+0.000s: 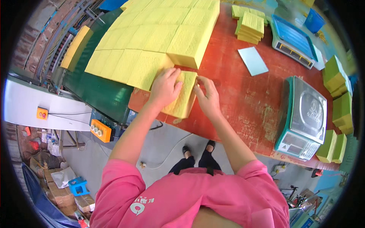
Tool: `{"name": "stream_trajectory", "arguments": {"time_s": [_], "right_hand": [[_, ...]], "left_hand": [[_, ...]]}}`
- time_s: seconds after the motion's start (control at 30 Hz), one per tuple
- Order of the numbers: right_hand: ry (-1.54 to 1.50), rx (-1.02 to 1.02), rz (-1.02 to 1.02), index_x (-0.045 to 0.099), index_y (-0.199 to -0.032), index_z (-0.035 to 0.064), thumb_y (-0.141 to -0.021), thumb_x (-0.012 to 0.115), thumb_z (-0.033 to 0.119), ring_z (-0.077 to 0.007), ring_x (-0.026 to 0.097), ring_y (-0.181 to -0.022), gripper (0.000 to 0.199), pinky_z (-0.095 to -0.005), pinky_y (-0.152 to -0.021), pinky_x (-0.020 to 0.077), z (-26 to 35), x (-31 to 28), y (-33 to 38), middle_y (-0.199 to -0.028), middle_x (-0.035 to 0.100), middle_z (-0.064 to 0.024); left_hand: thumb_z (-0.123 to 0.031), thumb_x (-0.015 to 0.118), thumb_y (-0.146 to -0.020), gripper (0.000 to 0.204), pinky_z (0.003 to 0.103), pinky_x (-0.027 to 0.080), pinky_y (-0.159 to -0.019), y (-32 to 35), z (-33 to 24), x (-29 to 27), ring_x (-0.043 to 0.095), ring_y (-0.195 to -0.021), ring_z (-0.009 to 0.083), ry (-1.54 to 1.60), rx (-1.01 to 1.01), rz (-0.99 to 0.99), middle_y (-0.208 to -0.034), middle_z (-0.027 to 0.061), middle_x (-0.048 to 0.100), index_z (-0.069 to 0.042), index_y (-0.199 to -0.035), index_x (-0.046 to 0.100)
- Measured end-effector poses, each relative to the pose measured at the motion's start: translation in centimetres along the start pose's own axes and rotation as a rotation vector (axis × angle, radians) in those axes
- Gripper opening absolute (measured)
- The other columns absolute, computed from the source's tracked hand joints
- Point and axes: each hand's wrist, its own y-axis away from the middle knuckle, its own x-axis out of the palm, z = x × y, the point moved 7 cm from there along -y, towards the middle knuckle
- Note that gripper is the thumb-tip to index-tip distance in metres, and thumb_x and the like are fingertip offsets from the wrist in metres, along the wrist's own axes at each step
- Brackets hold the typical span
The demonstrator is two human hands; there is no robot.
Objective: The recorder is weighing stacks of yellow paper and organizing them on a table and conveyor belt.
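Observation:
A yellow block (183, 98) with an embossed top, perhaps stacked paper, rests at the near edge of the red table (235, 106). My left hand (165, 88) lies along its left side, fingers bent over the top and closed against it. At its right side, my right hand (207, 95) presses with curled fingers and thumb near the far right corner. The block sits between both hands, close to a large array of similar yellow blocks (152, 36) packed side by side. Parts of the block's left side are hidden by my left hand.
A green conveyor belt (102, 97) runs at left, with an orange button box (100, 130) below it. To the right stand a steel-topped scale (308, 108) and a blue-topped scale (292, 36). Small yellow stacks (251, 26) and a pale sheet (253, 61) lie farther back.

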Motion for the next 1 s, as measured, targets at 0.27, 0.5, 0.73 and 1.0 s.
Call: {"name": "stream_trajectory", "arguments": {"time_s": [0.27, 0.5, 0.73, 1.0], "right_hand": [[-0.441, 0.649, 0.274, 0.055, -0.124, -0.0014, -0.09, 0.058, 0.005, -0.0235, 0.061, -0.107, 0.034, -0.0319, -0.092, 0.0472, -4.5, -1.9, 22.3, -0.116, 0.064, -0.0112], [-1.112, 0.806, 0.25, 0.051, -0.135, -0.0024, -0.084, 0.053, 0.004, -0.0228, 0.055, -0.118, 0.051, -0.0357, -0.103, 0.0403, -3.3, 2.6, 22.2, -0.126, 0.061, -0.0121], [-0.359, 0.223, 0.276, 0.051, -0.135, -0.0008, -0.091, 0.06, 0.024, -0.0326, 0.045, -0.131, 0.052, -0.041, -0.109, 0.036, 6.5, -9.8, 20.2, -0.141, 0.047, -0.0219], [0.41, -0.384, -0.373, 0.057, -0.132, -0.0009, -0.09, 0.063, 0.035, -0.0458, 0.035, -0.138, 0.056, -0.0515, -0.113, 0.0295, 15.5, -32.7, 18.5, -0.145, 0.044, -0.025]], "left_hand": [[-0.013, 0.067, -0.081, 0.053, 0.049, 0.04, -0.107, 7.8, -11.6, -3.3, 0.047, -0.129, 0.0399, 0.177, 0.14, 0.227, -0.137, 0.0215, 0.05, 0.002, -0.131, 0.054], [-0.014, 0.063, -0.088, 0.062, 0.046, 0.033, -0.112, 11.3, -10.1, -2.4, 0.041, -0.134, 0.0425, 0.21, -0.251, 0.17, -0.146, 0.025, 0.04, -0.004, -0.145, 0.041], [-0.025, 0.054, -0.099, 0.052, 0.037, 0.046, -0.102, 14.0, -8.0, 3.4, 0.052, -0.125, 0.0269, 1.535, -0.814, 0.148, -0.14, 0.0167, 0.05, -0.003, -0.145, 0.04], [-0.028, 0.056, -0.099, 0.049, 0.036, 0.05, -0.098, -0.7, -32.9, 10.5, 0.058, -0.117, 0.0212, 2.087, -0.488, 0.41, -0.133, 0.0107, 0.056, -0.002, -0.139, 0.045]]}}
